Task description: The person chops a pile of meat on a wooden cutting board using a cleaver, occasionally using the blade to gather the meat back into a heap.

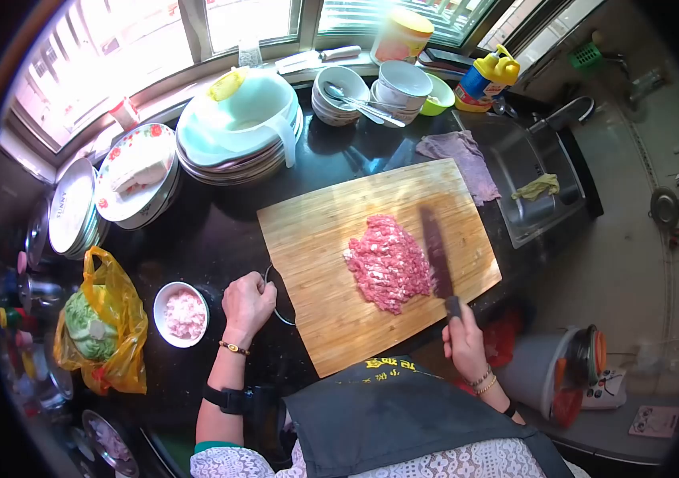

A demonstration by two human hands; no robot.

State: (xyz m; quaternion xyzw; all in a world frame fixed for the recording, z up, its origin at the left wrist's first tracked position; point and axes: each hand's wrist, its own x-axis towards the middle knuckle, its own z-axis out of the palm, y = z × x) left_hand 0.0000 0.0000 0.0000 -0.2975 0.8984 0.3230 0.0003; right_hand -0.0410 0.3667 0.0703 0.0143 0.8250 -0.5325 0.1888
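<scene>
My right hand (465,341) is closed round the dark handle of a knife (437,255), at the lower right of the wooden cutting board (315,239). The blade is slightly blurred and lies along the right side of a flat pile of chopped pink meat (388,264). At the board's left edge my left hand (249,303) is closed, its fingers curled by the board's metal handle (279,307); whether they grip it is hard to see. To the left of that hand stands a small white bowl (182,315) of pale minced meat.
A yellow bag (116,342) with a green vegetable (88,323) lies at left. Plates (71,209), a large basin (236,119) and stacked bowls (342,95) line the window side. A cloth (464,163) hangs by the sink (539,211). A bin (531,370) stands at right.
</scene>
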